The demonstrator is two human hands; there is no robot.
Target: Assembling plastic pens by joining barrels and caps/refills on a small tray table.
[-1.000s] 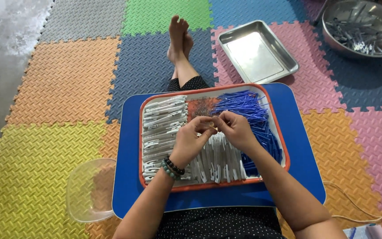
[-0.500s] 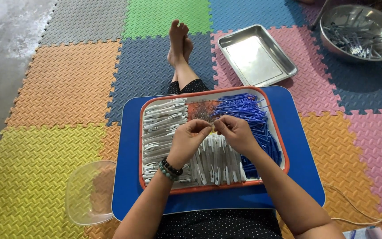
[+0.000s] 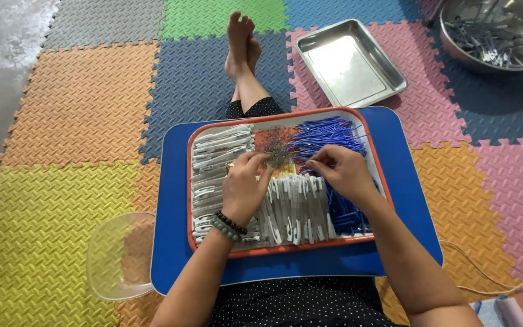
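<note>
An orange-rimmed tray (image 3: 189, 200) rests on a blue lap board (image 3: 407, 200) over my legs. It holds rows of white plastic clip parts (image 3: 213, 158), a pile of thin blue sticks (image 3: 325, 132) and a small heap of tiny metal springs (image 3: 278, 150). My left hand (image 3: 243, 189), with bead bracelets at the wrist, reaches its fingertips to the edge of the spring heap. My right hand (image 3: 341, 171) hovers beside the blue sticks, thumb and forefinger pinched on something too small to make out.
A shallow rectangular steel tray (image 3: 351, 62) lies on the foam mat ahead on the right. A round steel bowl (image 3: 490, 31) with several assembled pieces sits at the far right. A clear plastic tub (image 3: 119, 255) stands by my left side. White cord (image 3: 516, 281) trails at right.
My hands, held together above the tray's middle before, have come apart. The left moved toward the spring heap and the right toward the blue sticks.
</note>
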